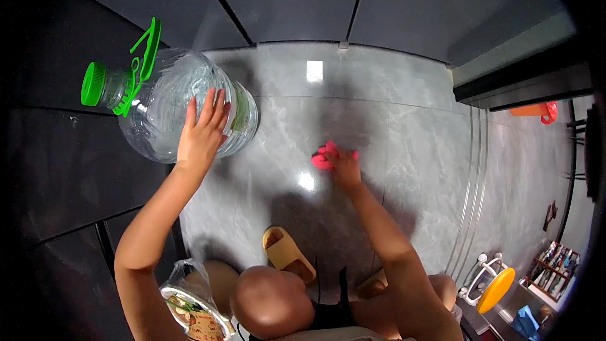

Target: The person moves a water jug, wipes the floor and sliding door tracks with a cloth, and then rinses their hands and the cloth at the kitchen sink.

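Note:
A large clear plastic water bottle (170, 110) with a green cap and green carry handle stands at the left, by the dark cabinets. My left hand (205, 129) lies on its side with the fingers stretched out and slightly spread. Down near the grey tiled floor (416, 145), my right hand (344, 167) is closed around a bright pink cloth (324, 155). Part of the cloth is hidden under the fingers, and I cannot tell whether it touches the floor.
Dark cabinet doors (303, 0) line the far side and the left. A lined bin (196, 316) with waste stands at lower left, near a yellow slipper (288, 256). Metal door tracks (472, 183) cross the floor at right. Beyond them is a yellow-seated stool (496, 290).

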Motion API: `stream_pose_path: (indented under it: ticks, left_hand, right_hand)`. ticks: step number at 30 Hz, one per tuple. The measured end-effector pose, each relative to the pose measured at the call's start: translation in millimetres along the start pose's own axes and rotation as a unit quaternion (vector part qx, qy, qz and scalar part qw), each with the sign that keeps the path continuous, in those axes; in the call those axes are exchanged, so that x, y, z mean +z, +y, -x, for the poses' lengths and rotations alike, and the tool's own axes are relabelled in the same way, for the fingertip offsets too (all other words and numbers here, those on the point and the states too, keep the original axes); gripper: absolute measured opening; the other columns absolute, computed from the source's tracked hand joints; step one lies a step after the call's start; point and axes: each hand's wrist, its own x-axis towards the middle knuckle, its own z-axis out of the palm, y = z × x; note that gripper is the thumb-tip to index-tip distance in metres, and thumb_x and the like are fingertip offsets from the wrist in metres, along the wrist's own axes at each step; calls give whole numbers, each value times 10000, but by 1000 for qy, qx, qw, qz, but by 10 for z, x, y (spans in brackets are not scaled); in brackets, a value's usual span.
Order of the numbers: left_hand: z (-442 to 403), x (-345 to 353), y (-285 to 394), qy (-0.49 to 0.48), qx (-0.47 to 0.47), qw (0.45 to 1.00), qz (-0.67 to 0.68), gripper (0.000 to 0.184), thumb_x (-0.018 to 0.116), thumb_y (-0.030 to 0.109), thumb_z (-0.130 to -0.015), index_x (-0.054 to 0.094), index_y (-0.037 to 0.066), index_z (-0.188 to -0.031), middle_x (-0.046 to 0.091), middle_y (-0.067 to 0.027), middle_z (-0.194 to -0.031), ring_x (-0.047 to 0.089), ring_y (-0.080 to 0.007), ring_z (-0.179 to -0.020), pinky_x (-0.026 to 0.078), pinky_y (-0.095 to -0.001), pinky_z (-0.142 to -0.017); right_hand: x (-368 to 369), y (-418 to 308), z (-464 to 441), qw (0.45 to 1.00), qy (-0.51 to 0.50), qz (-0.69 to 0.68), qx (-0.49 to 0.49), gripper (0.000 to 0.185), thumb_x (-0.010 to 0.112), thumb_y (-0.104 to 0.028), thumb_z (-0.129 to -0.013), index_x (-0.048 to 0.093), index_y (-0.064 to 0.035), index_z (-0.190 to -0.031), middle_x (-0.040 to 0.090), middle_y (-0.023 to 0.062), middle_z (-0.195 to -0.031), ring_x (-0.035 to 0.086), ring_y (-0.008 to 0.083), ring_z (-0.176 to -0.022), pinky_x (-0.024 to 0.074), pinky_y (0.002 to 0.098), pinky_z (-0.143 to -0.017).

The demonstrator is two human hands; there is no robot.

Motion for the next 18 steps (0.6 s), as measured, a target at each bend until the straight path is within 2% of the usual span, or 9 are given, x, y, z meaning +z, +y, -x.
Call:
stream_pose_path:
  ticks: [4, 7, 9, 10, 11, 13, 15, 17, 18]
  left_hand:
    - [382, 175, -35, 42, 21, 999, 12, 648, 588, 409, -715, 391, 179, -1289, 217, -29, -1416, 146, -225, -1318, 188, -453, -1030]
    - [463, 134, 10, 77, -11, 994, 80, 551, 621, 312, -705, 476, 161, -1214, 302, -43, -1372, 237, -236, -1282, 233, -457, -1006]
    - [459, 53, 171, 131, -30, 975, 175, 425, 613, 244, -717, 545, 140, -1124, 391, -54, -1300, 332, -235, -1223, 283, -447, -973]
    - [420, 57, 326, 174, -34, 957, 231, 346, 591, 215, -733, 575, 128, -1067, 436, -59, -1252, 380, -228, -1182, 311, -433, -954]
    - [354, 74, 512, 214, -40, 933, 286, 274, 570, 186, -748, 605, 115, -1011, 481, -64, -1203, 429, -222, -1141, 338, -420, -935]
    - [133, 116, 1076, 153, -24, 851, 503, 225, 600, 137, -727, 624, 92, -946, 533, -91, -1074, 516, -248, -991, 405, -404, -846]
    - [-209, 354, 1854, 51, -79, 701, 707, 291, 629, 158, -718, 600, 70, -994, 530, -135, -1024, 519, -301, -938, 423, -383, -809]
    - [-563, 292, 2373, 66, -157, 682, 712, 365, 655, 183, -705, 572, 52, -1035, 535, -162, -977, 512, -346, -906, 429, -387, -804]
    - [-716, 328, 2594, 63, -187, 735, 649, 371, 651, 172, -699, 567, 49, -1039, 535, -171, -975, 513, -348, -903, 431, -391, -802]
  right_hand:
    - [-33, -170, -227, 997, 65, -20, 36, 528, 567, -211, -751, 402, -236, -1252, 352, 107, -1326, 462, 313, -1089, 359, 484, -909]
    - [28, -285, -329, 948, 156, -273, -53, 580, 590, -223, -729, 379, -226, -1269, 308, 115, -1352, 397, 322, -1161, 342, 556, -886]
    - [-60, -295, -213, 990, 118, -51, -51, 556, 586, -219, -730, 398, -201, -1253, 311, 122, -1349, 361, 326, -1189, 345, 540, -896]
    - [-123, -265, -201, 992, 98, 63, -49, 545, 584, -217, -730, 408, -189, -1245, 312, 125, -1347, 342, 328, -1203, 347, 532, -901]
    - [-78, -173, -211, 993, 96, 38, -50, 527, 582, -217, -733, 419, -179, -1233, 320, 130, -1341, 350, 332, -1195, 352, 510, -907]
    - [132, -24, -155, 995, 85, -19, -45, 494, 580, -216, -740, 442, -159, -1210, 336, 141, -1329, 367, 341, -1180, 362, 466, -920]
    - [67, 64, -128, 976, 153, -135, 72, 461, 574, -198, -746, 459, -142, -1188, 376, 147, -1296, 404, 349, -1137, 373, 437, -913]
    - [-63, 124, -1, 952, 189, -197, 137, 429, 564, -175, -753, 474, -123, -1169, 417, 154, -1257, 437, 356, -1095, 384, 426, -898]
    - [-154, 148, 84, 949, 193, -204, 143, 413, 557, -162, -758, 480, -113, -1160, 438, 159, -1235, 452, 359, -1074, 390, 429, -887]
